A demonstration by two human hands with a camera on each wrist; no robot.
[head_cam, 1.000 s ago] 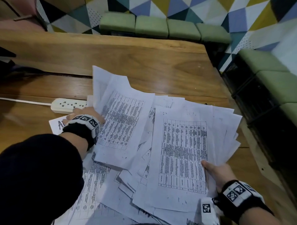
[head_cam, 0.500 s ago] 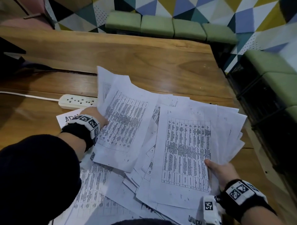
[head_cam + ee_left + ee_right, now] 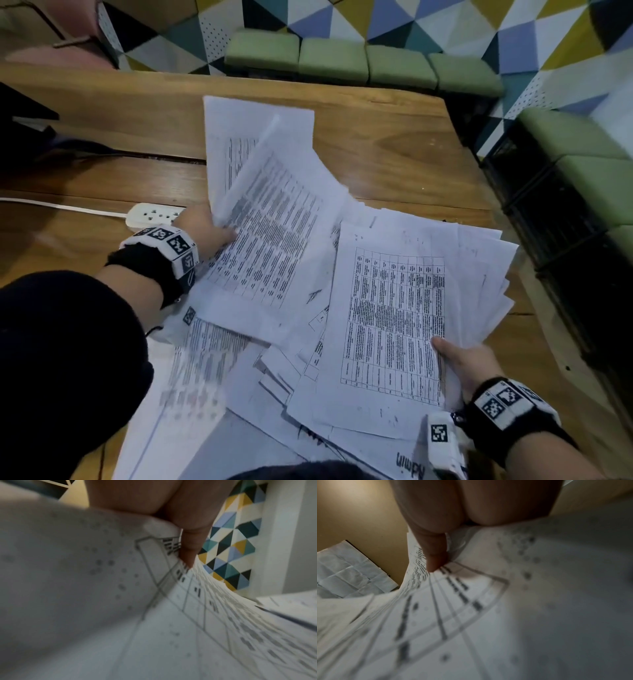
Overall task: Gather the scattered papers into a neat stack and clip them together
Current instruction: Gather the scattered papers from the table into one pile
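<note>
Printed sheets with tables lie spread over the wooden table [image 3: 376,137]. My left hand [image 3: 202,226] grips a bundle of sheets [image 3: 270,233] by its left edge and holds it lifted and tilted; its thumb [image 3: 188,547] lies on the top page. My right hand [image 3: 469,363] pinches a fanned bundle of sheets [image 3: 394,322] at its lower right edge, thumb [image 3: 433,555] on top. More loose sheets [image 3: 212,370] lie under and between both bundles. No clip is in sight.
A white power strip [image 3: 154,214] with its cable lies left of my left hand. Green cushioned seats [image 3: 363,65] line the far edge and the right side [image 3: 589,171]. The table's right edge runs close to my right hand. A dark object [image 3: 20,113] sits far left.
My left hand has lifted its bundle off the table and tilted it up, moving toward the right. My right hand keeps its hold on the fanned bundle, barely moved.
</note>
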